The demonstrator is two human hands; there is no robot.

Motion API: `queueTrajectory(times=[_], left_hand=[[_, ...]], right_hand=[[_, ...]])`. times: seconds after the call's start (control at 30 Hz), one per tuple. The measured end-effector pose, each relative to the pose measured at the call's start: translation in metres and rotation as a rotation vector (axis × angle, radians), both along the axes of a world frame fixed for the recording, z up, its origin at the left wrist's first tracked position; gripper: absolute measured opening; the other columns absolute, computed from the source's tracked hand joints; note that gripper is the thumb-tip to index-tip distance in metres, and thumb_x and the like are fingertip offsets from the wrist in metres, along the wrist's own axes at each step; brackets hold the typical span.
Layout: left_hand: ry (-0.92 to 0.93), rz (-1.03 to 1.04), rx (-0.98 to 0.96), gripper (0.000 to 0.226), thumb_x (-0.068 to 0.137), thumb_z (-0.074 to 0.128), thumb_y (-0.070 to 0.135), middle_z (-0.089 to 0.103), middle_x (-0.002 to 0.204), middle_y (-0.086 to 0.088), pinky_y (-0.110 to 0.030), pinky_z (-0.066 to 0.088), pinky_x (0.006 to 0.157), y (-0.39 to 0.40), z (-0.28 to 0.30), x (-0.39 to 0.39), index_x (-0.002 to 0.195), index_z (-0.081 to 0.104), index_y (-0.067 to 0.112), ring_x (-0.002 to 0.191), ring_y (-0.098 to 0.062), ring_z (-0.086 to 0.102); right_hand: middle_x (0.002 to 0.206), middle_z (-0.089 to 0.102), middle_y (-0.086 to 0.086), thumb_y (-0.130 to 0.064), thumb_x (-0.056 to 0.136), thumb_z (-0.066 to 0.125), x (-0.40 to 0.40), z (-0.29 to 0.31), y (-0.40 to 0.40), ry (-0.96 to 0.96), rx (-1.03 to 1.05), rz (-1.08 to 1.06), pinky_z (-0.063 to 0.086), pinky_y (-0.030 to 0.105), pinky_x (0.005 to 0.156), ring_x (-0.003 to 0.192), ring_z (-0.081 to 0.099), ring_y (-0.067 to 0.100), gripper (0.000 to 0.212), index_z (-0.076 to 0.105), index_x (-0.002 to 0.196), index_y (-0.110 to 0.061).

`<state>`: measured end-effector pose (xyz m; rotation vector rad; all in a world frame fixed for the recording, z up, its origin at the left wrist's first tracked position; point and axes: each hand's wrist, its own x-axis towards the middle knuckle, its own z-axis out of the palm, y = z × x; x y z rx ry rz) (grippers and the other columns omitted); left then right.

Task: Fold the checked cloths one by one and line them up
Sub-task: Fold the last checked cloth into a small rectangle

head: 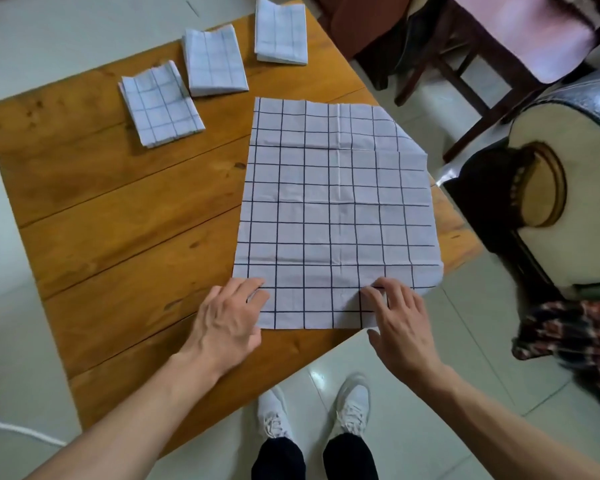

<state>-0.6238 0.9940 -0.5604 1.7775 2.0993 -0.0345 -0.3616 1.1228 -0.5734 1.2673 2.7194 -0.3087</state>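
A white cloth with dark checks (336, 209) lies spread flat on the right half of the wooden table (118, 209); its right side hangs slightly over the table's edge. My left hand (227, 320) rests on its near left corner, fingers curled at the edge. My right hand (397, 320) pinches the near right part of the hem, where the fabric puckers under the fingertips. Three folded checked cloths lie in a slanting row at the far side: one on the left (161, 103), one in the middle (213, 60) and one on the right (281, 31).
A dark wooden chair with a pink seat (520, 39) stands beyond the table's far right corner. A sofa arm (568, 188) is close on the right, with a plaid garment (575, 337) below it. My white shoes (316, 410) are on the tiled floor.
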Motion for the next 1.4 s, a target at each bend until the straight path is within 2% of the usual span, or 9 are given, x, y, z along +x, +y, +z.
queueTrajectory(times=[0.23, 0.37, 0.47, 0.63, 0.77, 0.9, 1.13, 1.3, 1.4], left_hand=[[-0.005, -0.010, 0.192, 0.030, 0.061, 0.078, -0.001, 0.069, 0.111, -0.008, -0.036, 0.053, 0.070, 0.004, -0.005, -0.002, 0.086, 0.067, 0.012, 0.094, -0.026, 0.065], [-0.095, 0.094, 0.272, 0.012, 0.073, 0.063, 0.009, 0.066, 0.097, -0.002, -0.037, 0.048, 0.069, 0.006, 0.001, -0.005, 0.077, 0.056, 0.018, 0.087, -0.022, 0.060], [-0.141, 0.132, 0.296, 0.009, 0.077, 0.052, 0.024, 0.064, 0.091, 0.003, -0.036, 0.044, 0.070, 0.006, 0.013, -0.009, 0.084, 0.057, 0.021, 0.085, -0.019, 0.057], [-0.116, 0.030, 0.321, 0.038, 0.068, 0.073, 0.042, 0.067, 0.100, 0.006, -0.033, 0.041, 0.077, 0.016, 0.040, -0.002, 0.099, 0.063, 0.021, 0.092, -0.016, 0.060], [-0.074, 0.088, 0.401, 0.022, 0.069, 0.080, 0.013, 0.066, 0.084, 0.002, -0.035, 0.042, 0.070, 0.029, 0.055, 0.001, 0.081, 0.062, 0.019, 0.077, -0.021, 0.059], [-0.114, 0.091, 0.432, 0.016, 0.079, 0.075, 0.010, 0.063, 0.076, 0.006, -0.033, 0.041, 0.072, 0.039, 0.071, 0.000, 0.081, 0.062, 0.020, 0.070, -0.016, 0.057], [-0.120, 0.035, 0.296, 0.008, 0.091, 0.057, 0.016, 0.064, 0.081, 0.007, -0.038, 0.050, 0.069, 0.048, 0.085, 0.001, 0.090, 0.060, 0.023, 0.074, -0.015, 0.060], [-0.218, 0.000, 0.005, 0.015, 0.092, 0.064, 0.021, 0.061, 0.079, 0.014, -0.018, 0.046, 0.063, 0.044, 0.110, 0.013, 0.088, 0.056, 0.033, 0.073, -0.002, 0.057], [-0.241, 0.039, -0.003, 0.012, 0.093, 0.061, 0.024, 0.060, 0.075, 0.014, -0.014, 0.038, 0.057, 0.045, 0.131, 0.020, 0.084, 0.057, 0.032, 0.070, 0.000, 0.055]], right_hand=[[0.117, 0.054, 0.003, 0.001, 0.058, 0.070, 0.002, -0.002, 0.002, 0.129, -0.038, -0.052, 0.040, 0.034, 0.093, 0.112, 0.048, 0.026, 0.059, 0.060, 0.113, -0.017], [0.096, 0.057, -0.003, -0.006, 0.069, 0.073, 0.015, 0.005, 0.004, 0.192, -0.004, -0.053, 0.037, 0.029, 0.086, 0.093, 0.054, 0.020, 0.027, 0.065, 0.091, -0.018], [0.086, 0.058, -0.005, -0.009, 0.078, 0.073, 0.015, 0.017, 0.010, 0.293, -0.003, -0.094, 0.042, 0.032, 0.077, 0.082, 0.055, 0.019, 0.015, 0.065, 0.086, -0.018], [0.085, 0.059, -0.006, -0.007, 0.082, 0.071, 0.008, 0.048, 0.026, 0.463, -0.033, -0.148, 0.047, 0.037, 0.071, 0.078, 0.053, 0.016, 0.013, 0.065, 0.088, -0.018], [0.087, 0.058, -0.008, -0.007, 0.082, 0.068, 0.008, 0.071, 0.035, 0.476, -0.028, -0.144, 0.045, 0.032, 0.071, 0.078, 0.049, 0.012, 0.015, 0.066, 0.089, -0.020], [0.085, 0.058, -0.008, -0.008, 0.081, 0.071, 0.019, 0.083, 0.048, 0.427, -0.017, -0.110, 0.047, 0.035, 0.070, 0.078, 0.052, 0.015, 0.016, 0.066, 0.089, -0.022], [0.086, 0.059, -0.011, -0.014, 0.088, 0.066, 0.030, 0.093, 0.065, 0.417, -0.128, -0.136, 0.051, 0.033, 0.065, 0.077, 0.057, 0.014, 0.012, 0.067, 0.088, -0.026], [0.086, 0.056, -0.013, -0.018, 0.090, 0.065, 0.046, 0.108, 0.074, 0.357, -0.221, -0.048, 0.050, 0.029, 0.063, 0.075, 0.054, 0.008, 0.011, 0.064, 0.086, -0.028], [0.086, 0.058, -0.012, -0.018, 0.090, 0.062, 0.052, 0.128, 0.085, 0.368, -0.229, -0.022, 0.049, 0.031, 0.063, 0.074, 0.054, 0.010, 0.011, 0.065, 0.086, -0.027]])
